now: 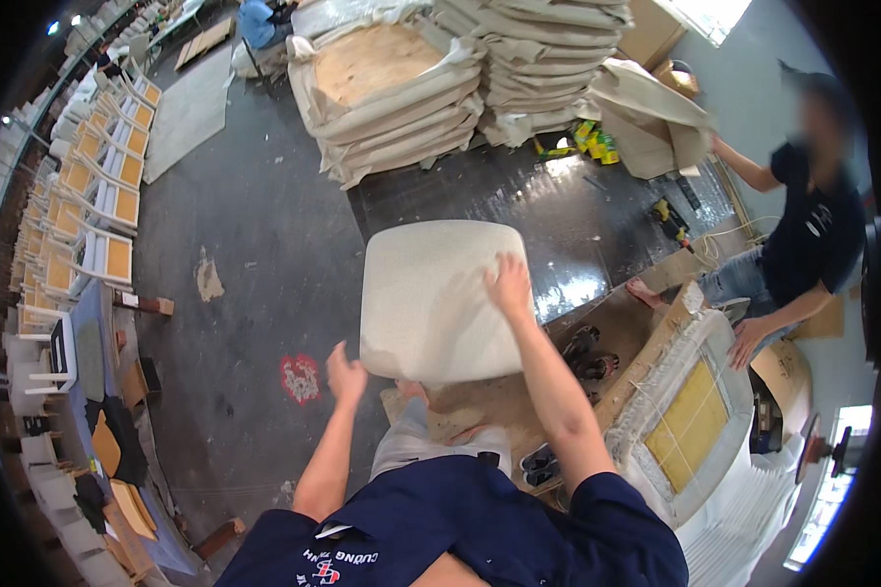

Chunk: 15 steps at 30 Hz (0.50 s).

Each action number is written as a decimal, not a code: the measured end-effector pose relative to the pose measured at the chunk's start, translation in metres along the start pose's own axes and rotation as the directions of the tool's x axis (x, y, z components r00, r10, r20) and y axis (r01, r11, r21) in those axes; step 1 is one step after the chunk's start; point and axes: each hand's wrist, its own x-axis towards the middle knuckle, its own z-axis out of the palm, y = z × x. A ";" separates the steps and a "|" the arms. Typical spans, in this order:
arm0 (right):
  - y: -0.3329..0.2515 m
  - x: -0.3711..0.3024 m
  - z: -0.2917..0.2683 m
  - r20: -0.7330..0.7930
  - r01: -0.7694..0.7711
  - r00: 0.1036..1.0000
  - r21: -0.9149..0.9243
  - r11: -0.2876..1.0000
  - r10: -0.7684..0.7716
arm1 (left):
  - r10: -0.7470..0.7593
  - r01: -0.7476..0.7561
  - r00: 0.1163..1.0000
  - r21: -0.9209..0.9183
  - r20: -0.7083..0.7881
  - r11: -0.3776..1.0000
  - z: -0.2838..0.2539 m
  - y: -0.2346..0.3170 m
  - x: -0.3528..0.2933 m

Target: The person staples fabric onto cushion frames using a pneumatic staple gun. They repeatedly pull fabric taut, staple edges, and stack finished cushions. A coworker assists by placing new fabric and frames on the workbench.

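In front of me is a cream upholstered seat cushion [431, 284], roughly square with rounded corners, its smooth fabric face turned up. My right hand [508, 286] lies on its right part with the fingers spread. Just off the cushion's lower left corner is my left hand [346, 374], fingers apart and nothing in it. Whether its fingertips touch the cushion's edge I cannot tell. What bears the cushion from below is hidden.
Stacks of fabric-covered seat panels [401, 127] stand ahead. At right, a co-worker [812, 215] holds a beige fabric piece [651, 108] beside an unfinished cushion [690, 421]. A cordless drill [671, 220] lies on the dark floor [255, 293]. Chair frames [108, 196] line the left.
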 end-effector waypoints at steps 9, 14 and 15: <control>0.005 -0.038 0.045 0.371 0.069 0.929 -0.195 0.978 0.008 | 0.375 -0.522 0.722 0.102 0.581 0.847 0.098 0.096 0.094; 0.019 0.075 0.073 0.166 -0.071 0.978 -0.295 0.953 0.124 | 0.168 -0.476 0.621 0.197 0.766 0.857 0.112 0.137 0.129; -0.023 0.098 0.079 0.181 -0.068 0.975 -0.323 0.944 0.132 | 0.138 -0.434 0.644 0.211 0.753 0.876 0.111 0.133 0.133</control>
